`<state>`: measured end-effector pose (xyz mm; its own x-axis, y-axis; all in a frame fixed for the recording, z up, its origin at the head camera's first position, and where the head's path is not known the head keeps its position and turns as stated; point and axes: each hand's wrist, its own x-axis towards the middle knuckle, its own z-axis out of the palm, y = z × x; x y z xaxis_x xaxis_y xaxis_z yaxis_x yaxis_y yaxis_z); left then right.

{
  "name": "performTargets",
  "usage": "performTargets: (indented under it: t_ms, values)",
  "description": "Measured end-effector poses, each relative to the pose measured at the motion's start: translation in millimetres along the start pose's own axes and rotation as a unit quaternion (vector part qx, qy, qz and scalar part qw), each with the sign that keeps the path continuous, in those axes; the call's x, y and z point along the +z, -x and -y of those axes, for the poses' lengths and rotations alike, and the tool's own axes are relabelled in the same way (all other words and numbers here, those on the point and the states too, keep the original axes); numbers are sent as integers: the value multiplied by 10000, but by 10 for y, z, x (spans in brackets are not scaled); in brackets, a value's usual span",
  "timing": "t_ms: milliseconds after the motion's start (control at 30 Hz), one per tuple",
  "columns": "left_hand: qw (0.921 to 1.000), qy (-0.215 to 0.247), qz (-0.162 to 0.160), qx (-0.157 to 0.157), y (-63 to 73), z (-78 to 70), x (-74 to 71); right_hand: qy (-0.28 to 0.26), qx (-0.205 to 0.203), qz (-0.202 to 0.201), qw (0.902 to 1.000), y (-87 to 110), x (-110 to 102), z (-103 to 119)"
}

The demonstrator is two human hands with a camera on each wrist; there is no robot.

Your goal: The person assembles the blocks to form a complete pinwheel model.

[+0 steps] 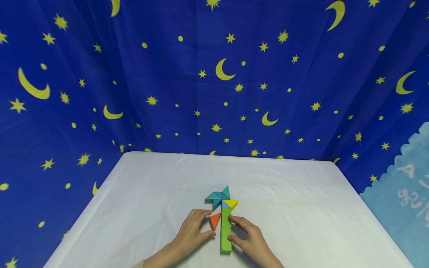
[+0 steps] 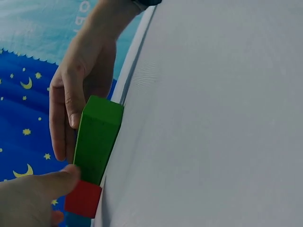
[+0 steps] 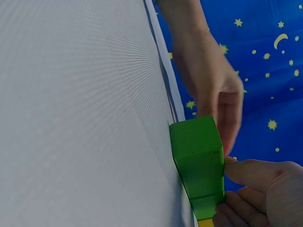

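Note:
An orange-red triangular block (image 1: 215, 221) lies between the thumb and fingertips of my left hand (image 1: 191, 231), which are spread around it close to its corners. Just right of it, green blocks (image 1: 226, 232) lie end to end in a column. My right hand (image 1: 251, 238) touches the column's right side with its thumb and fingertips. In the right wrist view, a seam crosses the green column (image 3: 201, 175) near the fingers. At the column's far end sit a small blue triangle (image 1: 225, 204) and a yellow triangle (image 1: 231, 203). Teal triangular blocks (image 1: 213, 197) fan out to the upper left.
The blocks lie on a table with a white cloth (image 1: 151, 193). A dark blue curtain with yellow moons and stars (image 1: 187, 85) stands behind and at the sides. Light blue fabric with white lettering (image 1: 409, 208) hangs at the right.

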<state>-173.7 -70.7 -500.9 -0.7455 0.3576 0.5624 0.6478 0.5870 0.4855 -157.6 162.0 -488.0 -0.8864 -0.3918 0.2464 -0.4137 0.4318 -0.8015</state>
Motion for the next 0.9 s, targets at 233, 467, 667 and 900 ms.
performTargets:
  t_ms: [233, 467, 667, 900]
  values:
    - [9962, 49, -293, 822, -61, 15, -51, 11, -90, -49, 9999, -6, -3, -9]
    - [9968, -84, -97, 787, -40, 30, -36, -8, -90, -16, 10000, -7, 0, -19]
    - [9963, -50, -71, 851, -56, 41, -1, -14, -41, 20, 10000, -6, 2, -10]
    - [9973, -20, -162, 717, -112, 57, 62, 4, 41, 27, 10000, -1, 4, 0]
